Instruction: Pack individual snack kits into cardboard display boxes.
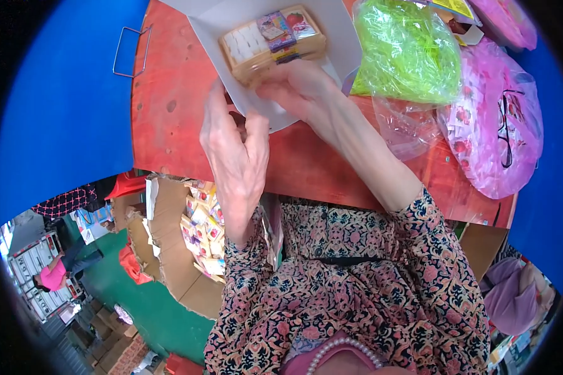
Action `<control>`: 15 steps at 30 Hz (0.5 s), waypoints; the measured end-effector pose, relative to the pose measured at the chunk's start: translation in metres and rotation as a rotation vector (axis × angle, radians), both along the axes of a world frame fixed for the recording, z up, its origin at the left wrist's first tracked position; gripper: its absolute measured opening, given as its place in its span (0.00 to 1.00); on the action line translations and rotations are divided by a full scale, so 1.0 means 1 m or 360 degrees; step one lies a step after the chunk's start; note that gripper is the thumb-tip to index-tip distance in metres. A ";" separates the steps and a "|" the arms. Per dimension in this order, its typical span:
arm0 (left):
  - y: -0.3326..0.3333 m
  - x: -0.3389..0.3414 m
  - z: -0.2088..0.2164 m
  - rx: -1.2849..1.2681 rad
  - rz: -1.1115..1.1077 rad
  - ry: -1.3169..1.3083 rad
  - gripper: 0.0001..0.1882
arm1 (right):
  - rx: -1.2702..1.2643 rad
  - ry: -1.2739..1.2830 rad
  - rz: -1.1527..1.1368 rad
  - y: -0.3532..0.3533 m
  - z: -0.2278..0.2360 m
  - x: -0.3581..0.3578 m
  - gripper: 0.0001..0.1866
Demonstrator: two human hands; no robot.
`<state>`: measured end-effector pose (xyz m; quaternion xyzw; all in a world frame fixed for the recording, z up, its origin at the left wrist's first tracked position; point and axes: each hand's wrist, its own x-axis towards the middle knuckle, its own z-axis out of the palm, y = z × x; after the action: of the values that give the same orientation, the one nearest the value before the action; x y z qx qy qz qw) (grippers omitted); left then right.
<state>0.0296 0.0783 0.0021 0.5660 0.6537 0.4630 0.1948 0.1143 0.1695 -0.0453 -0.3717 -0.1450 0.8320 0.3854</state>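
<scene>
Rectangular pack point(273, 42) of small white blocks, wrapped in clear film with a colourful paper band across it. It lies on a sheet of white paper point(331, 25) at the far edge of a worn red table point(169, 94), surface pitted and scuffed. Right hand point(297, 87) rests against the pack's near side, fingers curled along its edge and the paper beneath; whether it truly clasps the pack cannot be told. Left hand point(234, 153) is flat and loose, fingers straight, tips at the paper's near edge, clasping nothing. To the right, a crinkled bag of bright green shreds point(406, 53), then a soft pink plastic bag point(494, 131) full of small printed packets. Below the table, a torn cardboard box point(169, 250) holds more little packets.
</scene>
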 end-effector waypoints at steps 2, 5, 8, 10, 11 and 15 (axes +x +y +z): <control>0.000 0.000 -0.001 -0.0072 -0.0008 0.0031 0.21 | -0.0043 0.0112 -0.0169 0.004 0.004 -0.005 0.19; 0.001 -0.006 -0.002 -0.0119 -0.0029 0.0221 0.21 | -0.0059 0.0236 -0.0327 0.008 0.003 -0.008 0.20; 0.004 -0.002 0.005 -0.0081 -0.0060 0.0048 0.20 | -0.0001 0.0216 -0.0309 0.011 -0.013 -0.004 0.20; 0.005 -0.003 0.001 -0.0060 -0.0027 -0.0063 0.19 | 0.0012 0.0183 -0.0281 0.006 -0.016 -0.004 0.19; 0.006 -0.003 0.000 -0.0033 0.0004 -0.0174 0.19 | 0.0083 0.0061 -0.0246 0.002 -0.019 -0.003 0.19; 0.007 -0.009 -0.001 -0.0075 0.0015 -0.0020 0.20 | 0.0190 -0.0262 -0.0190 -0.010 -0.021 0.001 0.17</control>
<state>0.0207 0.0856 0.0013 0.5553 0.6657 0.4520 0.2101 0.1148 0.1599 -0.0664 -0.4231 -0.2031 0.7641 0.4426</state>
